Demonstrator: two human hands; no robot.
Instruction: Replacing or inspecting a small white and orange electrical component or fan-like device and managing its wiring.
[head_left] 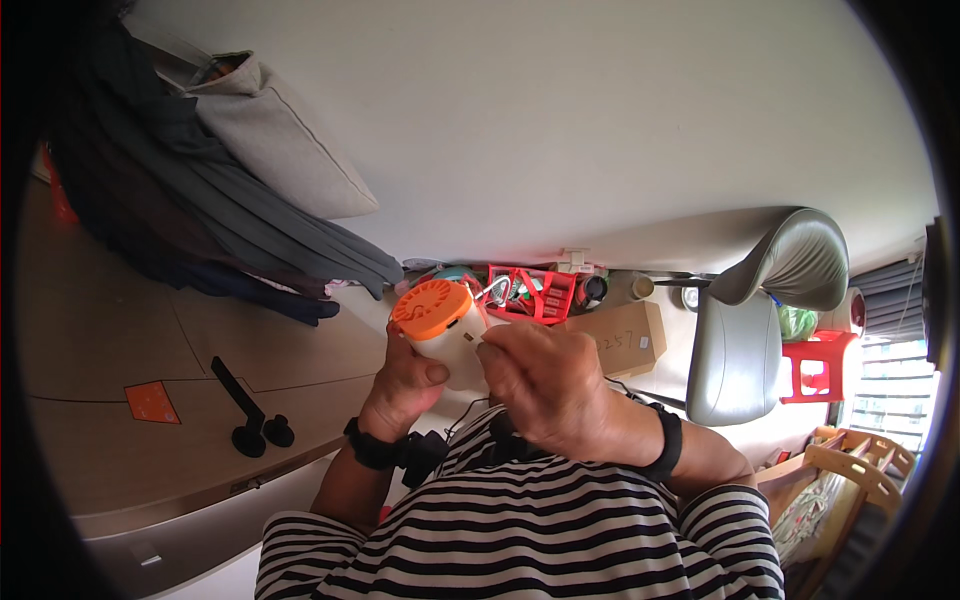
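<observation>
In front of my chest is a white cylindrical device (455,359) with an orange slotted cap (432,308); its exact kind I cannot tell. My left hand (405,385) wraps around its left side and holds it up, tilted a little, with the thumb across the front. My right hand (550,385) is at its right side, thumb and index finger pinched close to a small dark slot in the white wall. Whatever those fingertips grip, if anything, is hidden. Black straps circle both wrists.
To the left, a wooden desk (190,470) carries a black bent stand (240,400) and an orange patch (153,402). Dark clothes (190,200) and a pale bag (285,145) hang beyond. Ahead lie a red basket (530,292) and a cardboard box (630,338). A grey chair (735,355) stands right.
</observation>
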